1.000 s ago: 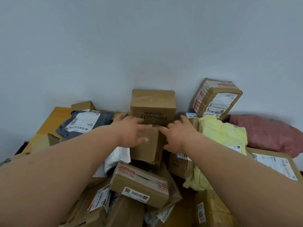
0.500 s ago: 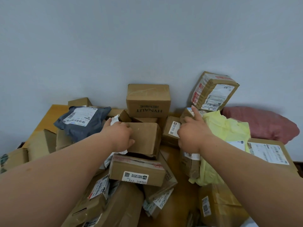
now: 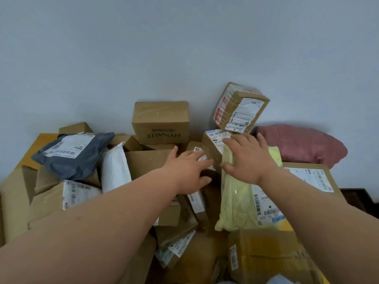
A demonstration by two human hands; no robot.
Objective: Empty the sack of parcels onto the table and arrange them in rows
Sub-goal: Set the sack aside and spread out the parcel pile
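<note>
A jumbled heap of parcels covers the wooden table (image 3: 44, 140) against the wall. My left hand (image 3: 189, 171) lies with straight fingers on a small labelled brown box (image 3: 200, 152) in the middle of the heap. My right hand (image 3: 247, 158) is spread flat over a yellow mailer bag (image 3: 238, 203) and the labelled box (image 3: 214, 140) behind it. Neither hand grips anything. A brown box printed HYNAUT (image 3: 161, 121) stands at the back, and a taped box (image 3: 239, 108) leans tilted against the wall.
A grey mailer (image 3: 69, 154) and a white padded mailer (image 3: 114, 171) lie at the left on cardboard boxes. A pink bag (image 3: 299, 144) lies at the back right. A flat labelled box (image 3: 311, 179) sits at the right, with more boxes (image 3: 264, 255) near me.
My left hand let go of the plain brown box and moved right onto the small labelled box. My right hand opened and spread over the yellow mailer. The view shifted right.
</note>
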